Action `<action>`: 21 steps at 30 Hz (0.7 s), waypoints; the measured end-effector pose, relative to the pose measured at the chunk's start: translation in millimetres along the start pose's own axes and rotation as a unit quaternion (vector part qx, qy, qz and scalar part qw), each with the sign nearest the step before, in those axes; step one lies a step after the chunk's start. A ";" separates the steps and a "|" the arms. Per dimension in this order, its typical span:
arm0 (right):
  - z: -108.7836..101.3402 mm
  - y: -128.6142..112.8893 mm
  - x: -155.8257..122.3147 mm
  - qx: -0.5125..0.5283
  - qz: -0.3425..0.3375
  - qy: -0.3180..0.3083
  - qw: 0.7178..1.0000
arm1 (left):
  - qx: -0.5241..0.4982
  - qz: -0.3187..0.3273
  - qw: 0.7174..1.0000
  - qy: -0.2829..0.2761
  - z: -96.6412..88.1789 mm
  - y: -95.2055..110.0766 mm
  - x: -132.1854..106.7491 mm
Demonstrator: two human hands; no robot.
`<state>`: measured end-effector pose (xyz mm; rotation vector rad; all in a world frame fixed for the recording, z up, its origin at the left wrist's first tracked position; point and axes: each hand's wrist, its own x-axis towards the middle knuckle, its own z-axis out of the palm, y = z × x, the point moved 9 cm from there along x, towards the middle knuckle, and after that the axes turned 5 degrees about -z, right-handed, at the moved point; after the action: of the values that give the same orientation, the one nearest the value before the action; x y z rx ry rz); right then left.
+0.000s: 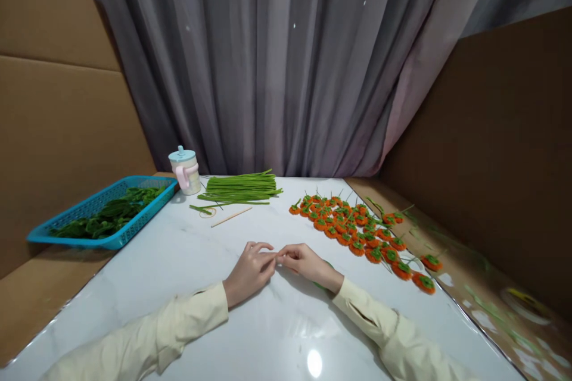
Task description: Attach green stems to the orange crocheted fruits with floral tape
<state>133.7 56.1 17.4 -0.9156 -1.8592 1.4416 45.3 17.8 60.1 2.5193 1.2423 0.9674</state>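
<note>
The left hand [251,272] and right hand [306,264] met at pinched fingertips [273,256], perhaps for fine control; whether they held anything, I could not tell. A green thing [329,264] lay partly hidden by the right hand. Orange pieces [340,228] sat grouped at right, seemingly within easy reach; stems [241,187] lay parallel ahead, beyond a stick [231,217], likely for simple picking. A basket [147,218] contained leaves [114,214] at left, near a cup [194,182]. Cardboard [58,131] and a grey curtain [268,71] enclosed the glossy white table [268,333].

Green stems [241,186], a lidded mug [192,180] and a stick [231,217] rest on a white table [183,259]. Orange-and-green pieces [344,239] crowd its right side; a blue basket [96,243] straddles the left edge.
</note>
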 end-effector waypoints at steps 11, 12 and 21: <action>-5.8 0.2 0.6 -0.017 -0.009 0.047 0.999 | -0.001 -0.043 0.999 0.032 -2.3 -1.5 -0.8; -6.2 0.5 0.9 -0.019 -0.011 0.051 0.998 | 0.003 -0.040 0.999 0.033 -1.7 -2.4 -0.7; -11.3 11.1 11.2 0.017 -0.020 0.028 0.999 | -0.153 -0.144 0.977 -0.041 31.1 -53.8 6.3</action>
<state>138.1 73.4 9.7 -0.8884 -1.7977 1.4060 32.4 60.8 16.7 2.0566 1.2763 0.8982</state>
